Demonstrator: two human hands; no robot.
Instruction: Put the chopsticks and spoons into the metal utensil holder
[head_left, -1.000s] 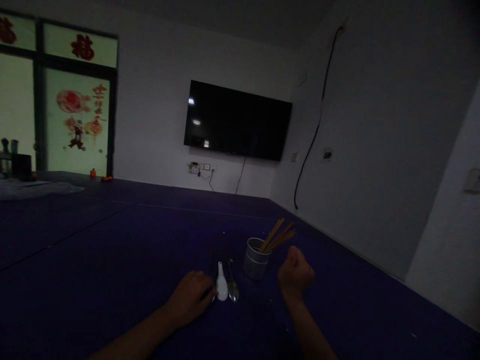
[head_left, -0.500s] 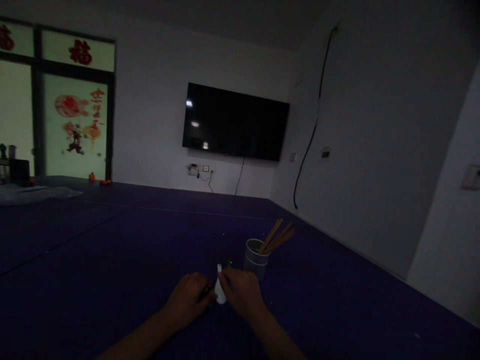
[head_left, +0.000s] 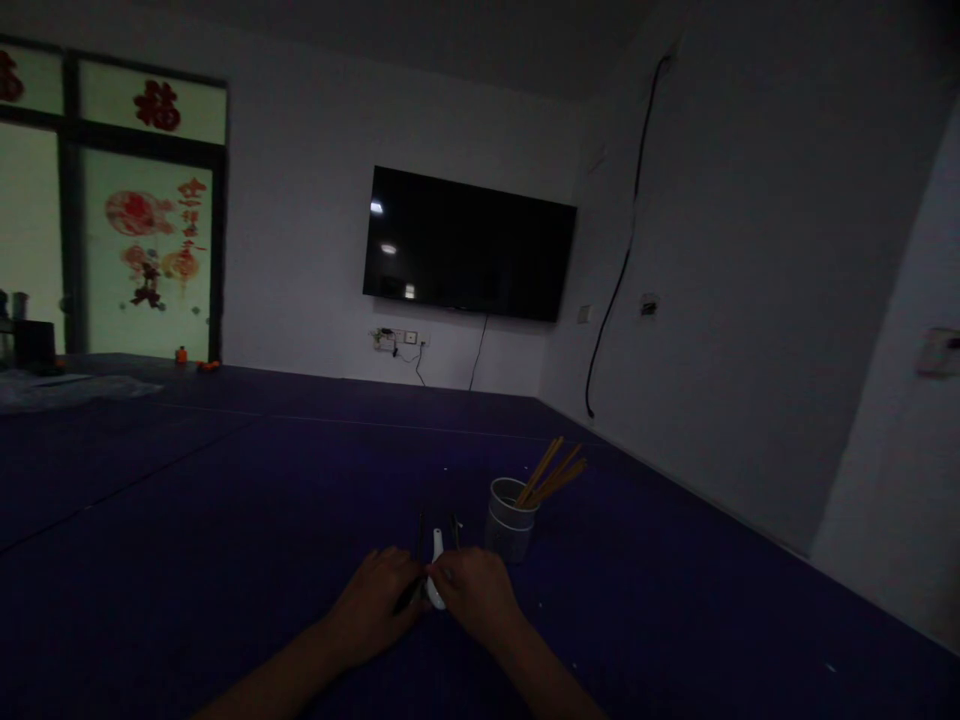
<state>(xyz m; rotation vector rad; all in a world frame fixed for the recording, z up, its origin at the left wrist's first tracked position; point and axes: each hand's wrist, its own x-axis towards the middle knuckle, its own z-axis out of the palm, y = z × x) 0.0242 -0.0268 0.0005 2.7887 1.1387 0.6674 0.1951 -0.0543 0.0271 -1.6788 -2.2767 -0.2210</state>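
A white soup spoon (head_left: 437, 542) lies between my two hands, its handle pointing away from me and its bowl towards me. My right hand (head_left: 476, 590) is closed, its fingertips over the spoon's neck. My left hand (head_left: 375, 605) is closed around a dark, slender utensil (head_left: 421, 530) just left of the spoon; its kind is too dark to make out. Beyond my right fingers another thin dark utensil (head_left: 454, 528) sticks out, its near part hidden. A grey cup (head_left: 510, 530) with several wooden chopsticks (head_left: 551, 475) stands beyond my right hand.
Both hands are over a wide purple-blue tabletop (head_left: 300, 480) with seams. Clear plastic sheeting (head_left: 82, 390) and small orange items (head_left: 208, 366) lie at the far left. A television (head_left: 469, 245) hangs on the back wall, and a black cable (head_left: 626, 260) runs down the right wall.
My right fingers have shifted slightly towards me and left, from the spoon's handle down to its neck. More of the handle shows. My left hand has barely moved.
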